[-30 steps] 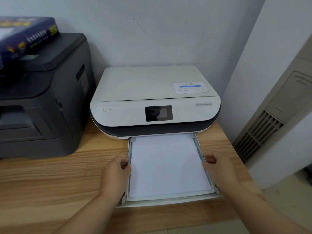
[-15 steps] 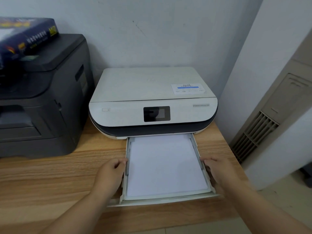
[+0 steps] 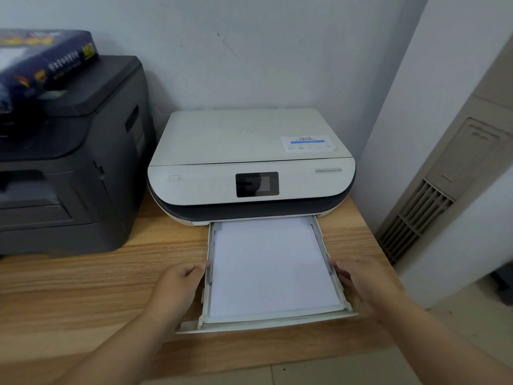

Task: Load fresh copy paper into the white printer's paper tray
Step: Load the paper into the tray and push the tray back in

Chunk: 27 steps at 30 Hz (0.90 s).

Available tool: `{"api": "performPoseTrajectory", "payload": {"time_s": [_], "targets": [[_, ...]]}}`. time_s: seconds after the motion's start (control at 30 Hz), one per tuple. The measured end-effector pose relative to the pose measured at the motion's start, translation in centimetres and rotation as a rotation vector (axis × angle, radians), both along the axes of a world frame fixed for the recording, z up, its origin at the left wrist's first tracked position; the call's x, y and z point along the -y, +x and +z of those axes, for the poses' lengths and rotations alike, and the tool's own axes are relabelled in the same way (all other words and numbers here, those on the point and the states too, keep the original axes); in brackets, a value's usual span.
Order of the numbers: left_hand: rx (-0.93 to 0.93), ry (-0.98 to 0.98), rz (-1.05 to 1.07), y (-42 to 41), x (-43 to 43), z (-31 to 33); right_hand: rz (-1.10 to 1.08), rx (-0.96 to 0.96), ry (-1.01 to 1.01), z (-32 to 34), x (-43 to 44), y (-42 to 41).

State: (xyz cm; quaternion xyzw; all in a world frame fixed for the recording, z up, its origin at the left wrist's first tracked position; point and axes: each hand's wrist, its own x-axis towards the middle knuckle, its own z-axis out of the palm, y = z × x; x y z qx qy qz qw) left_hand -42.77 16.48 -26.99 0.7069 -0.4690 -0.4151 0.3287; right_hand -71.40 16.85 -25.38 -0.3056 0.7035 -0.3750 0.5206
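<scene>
The white printer point(image 3: 249, 140) sits on a wooden table point(image 3: 83, 287) against the wall. Its paper tray point(image 3: 266, 325) is pulled out toward me over the table's front edge. A stack of white copy paper point(image 3: 269, 268) lies flat inside the tray, between the side guides. My left hand point(image 3: 177, 287) rests against the tray's left wall with its fingers curled on the edge. My right hand point(image 3: 361, 284) is at the tray's right wall, its fingertips touching the rim.
A large black printer point(image 3: 69, 176) stands to the left on the same table, with a dark blue wrapped ream of paper point(image 3: 41, 65) on top. A beige floor unit with a vent grille point(image 3: 422, 212) stands to the right, past the table's end.
Both hands have slid a little outward, from over the paper's edges to the tray's outer walls. The tray is extended as far as before.
</scene>
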Motion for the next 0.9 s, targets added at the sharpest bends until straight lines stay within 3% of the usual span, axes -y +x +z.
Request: {"api": "performPoseTrajectory", "payload": {"time_s": [0.43, 0.9], "targets": [[-0.040, 0.021, -0.086, 0.4, -1.1, 0.5, 0.011, 0.105, 0.015, 1.0, -0.6, -0.5], [-0.075, 0.023, -0.192, 0.7, -1.4, 0.7, 0.102, -0.024, 0.050, 0.3, -0.6, -0.5]]}}
